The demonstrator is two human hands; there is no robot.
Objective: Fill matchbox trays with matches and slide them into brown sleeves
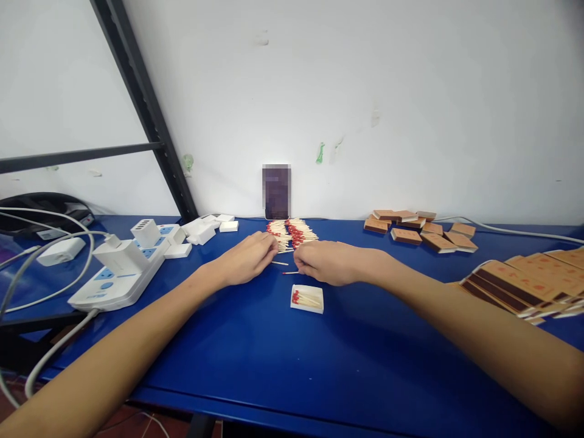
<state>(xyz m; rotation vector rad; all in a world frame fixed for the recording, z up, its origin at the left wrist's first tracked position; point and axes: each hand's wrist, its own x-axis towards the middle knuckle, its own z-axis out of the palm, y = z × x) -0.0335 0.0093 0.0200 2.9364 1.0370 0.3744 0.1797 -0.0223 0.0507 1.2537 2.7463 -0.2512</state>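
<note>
My left hand [254, 258] is closed, fingers pressed together, just in front of the left heap of red-headed matches [279, 230]. From its fingertips the pale stick of a match [281, 263] sticks out to the right. Before the right heap of matches [305, 233], my right hand [326, 261] is curled shut. A match [289, 273] points left from its fingers, red head outward. The hidden fingertips leave each grip partly unseen. Nearer to me lies an open white matchbox tray [307, 309] with several matches, heads to the left.
Brown matchboxes [407, 236] lie in a loose pile at the back right, with flat matchbox sleeves [524, 280] near the right arm. White trays [201, 232] and a power strip [132, 286] with cables are left. A pixelated dark device [277, 191] leans on the wall.
</note>
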